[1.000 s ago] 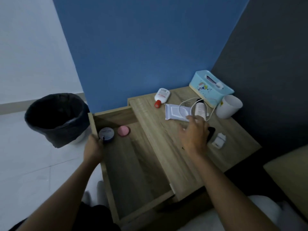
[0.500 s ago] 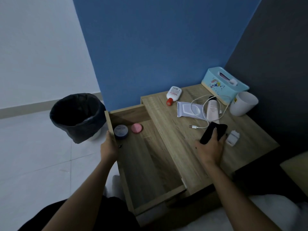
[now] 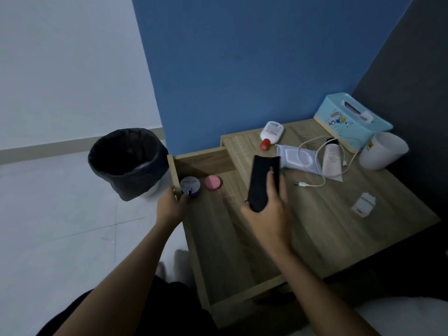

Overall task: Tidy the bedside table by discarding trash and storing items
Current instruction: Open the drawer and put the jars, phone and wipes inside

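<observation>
1. Gripping a flat black case [image 3: 263,180] in the right hand [image 3: 266,214], with fingers curled round its lower end, just over the bedside table [image 3: 339,234] at its left edge, above the open drawer [image 3: 223,238].
2. Holding the drawer's left wall with the left hand [image 3: 169,204], fingers hooked over the rim, right by a blue tin [image 3: 190,186] and pink tin [image 3: 212,182] in the far-left corner.
3. Spotting along the tabletop's back edge: red-capped bottle [image 3: 271,132], wipes pack [image 3: 293,158], white cable [image 3: 312,184], tube [image 3: 331,161], tissue box [image 3: 351,124], cup [image 3: 383,151].
4. Also seeing a charger plug [image 3: 363,204] near the right edge, plus a bin [image 3: 126,163] on the floor left of the drawer.
</observation>
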Demonstrator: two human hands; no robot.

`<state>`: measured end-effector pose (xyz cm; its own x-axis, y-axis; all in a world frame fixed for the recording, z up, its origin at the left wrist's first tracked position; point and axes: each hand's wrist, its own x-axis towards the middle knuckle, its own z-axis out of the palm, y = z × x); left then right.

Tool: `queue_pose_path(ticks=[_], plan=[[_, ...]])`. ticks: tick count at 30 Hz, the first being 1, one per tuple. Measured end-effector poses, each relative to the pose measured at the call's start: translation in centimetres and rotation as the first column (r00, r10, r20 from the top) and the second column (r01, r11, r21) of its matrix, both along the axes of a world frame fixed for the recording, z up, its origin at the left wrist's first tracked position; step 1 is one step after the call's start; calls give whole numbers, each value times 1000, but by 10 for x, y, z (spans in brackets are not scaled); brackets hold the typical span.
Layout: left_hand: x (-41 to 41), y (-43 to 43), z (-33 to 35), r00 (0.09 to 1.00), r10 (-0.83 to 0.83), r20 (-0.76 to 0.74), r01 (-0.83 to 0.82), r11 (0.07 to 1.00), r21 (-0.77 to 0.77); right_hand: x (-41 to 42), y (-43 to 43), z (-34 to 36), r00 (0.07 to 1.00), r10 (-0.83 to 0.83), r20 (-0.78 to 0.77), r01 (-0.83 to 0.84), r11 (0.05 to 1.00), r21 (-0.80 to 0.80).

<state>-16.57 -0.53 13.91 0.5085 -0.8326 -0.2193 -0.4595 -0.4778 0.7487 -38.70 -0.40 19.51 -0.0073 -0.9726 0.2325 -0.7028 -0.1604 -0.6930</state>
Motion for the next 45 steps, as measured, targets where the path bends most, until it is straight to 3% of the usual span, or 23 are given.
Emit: queue_pose_path(ticks=[6,14,18,24,30,37,41,45], plan=[[26,-31,3,998,19,61,-18,1000,-17,64,2,-53,947,277,-163,-254,956,148],[33,-33,-12,993,-9,121,26,990,-136,100,-14,-123,911,409,-57,-333,810,482],[35,-29,-14,992,-1,129,23,986,-166,104,-21,-144,859,509,-51,-438,783,441],[36,-27,-14,997,-4,79,18,984,-179,104,-17,-166,774,594,-220,-472,772,425],[35,-26,-13,999,4,42,3,986,-168,104,-14,-182,757,591,-279,-469,789,398],[33,-23,-11,999,11,36,-6,992,-126,103,-12,-190,796,579,-177,-472,776,420],[35,-13,-14,998,19,52,-12,990,-138,107,-6,-163,864,494,-95,-406,796,449],[41,-17,-16,994,-10,112,24,991,-129,98,-24,-89,908,411,84,-418,864,282]])
